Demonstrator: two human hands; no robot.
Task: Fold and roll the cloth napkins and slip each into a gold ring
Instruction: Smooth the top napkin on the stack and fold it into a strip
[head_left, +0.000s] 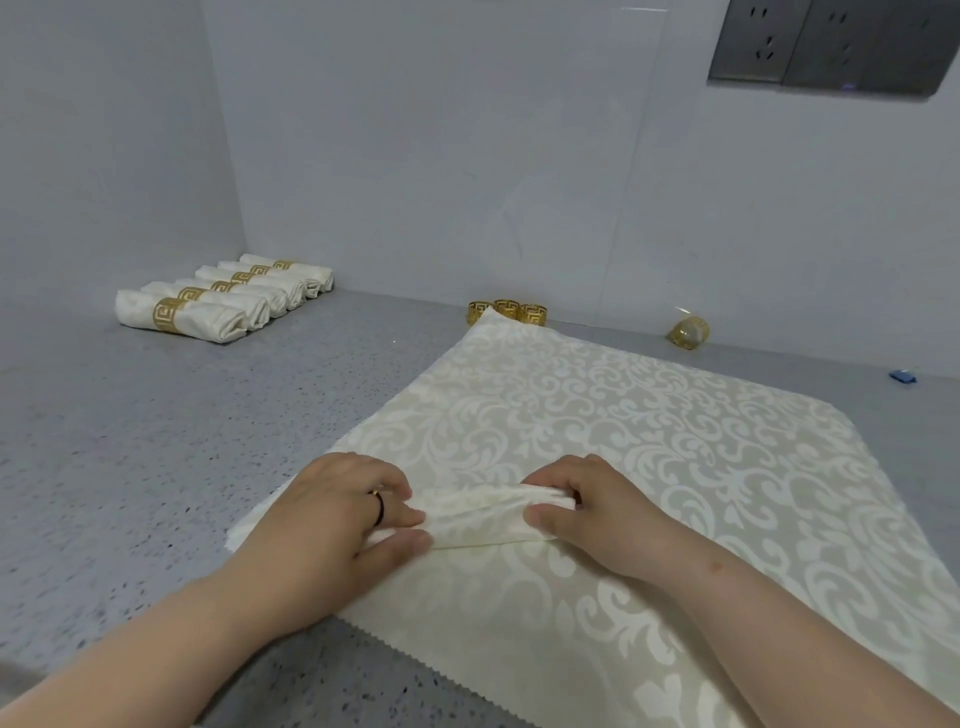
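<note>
Setting: pale tiled walls meet in a corner behind a grey speckled counter (130, 441), with a socket panel (831, 47) high on the right wall.
Napkin: the cream damask napkin (649, 441) lies spread flat in front of me, 1 corner pointing at the back wall, so I judge I am rolling it from the near corner.
Roll: a short, tight roll (483, 512) has formed at the near part of the cloth, between my 2 hands.
Left hand: my left hand (332, 514) has its fingers curled over the left end of the roll and the thumb underneath, pinching the cloth; a dark band sits on 1 finger.
Right hand: my right hand (587, 509) does the same at the right end, fingertips tucked over the top and thumb along the near side, so both ends stay even and the roll does not go cone-shaped.
Finished napkins: 6 rolled napkins (228, 299), each in its ring, lie side by side by the left wall, well apart from my work.
Spare rings: 3 gold rings (509, 310) stand against the back wall just beyond the napkin's far corner, within reach for the last step; another gold ring (688, 332) lies tipped further right.
Oddment: a small blue scrap (903, 376) sits at the far right.
Progress: rolling is barely begun, in my judgement; most of the cloth is unrolled.
</note>
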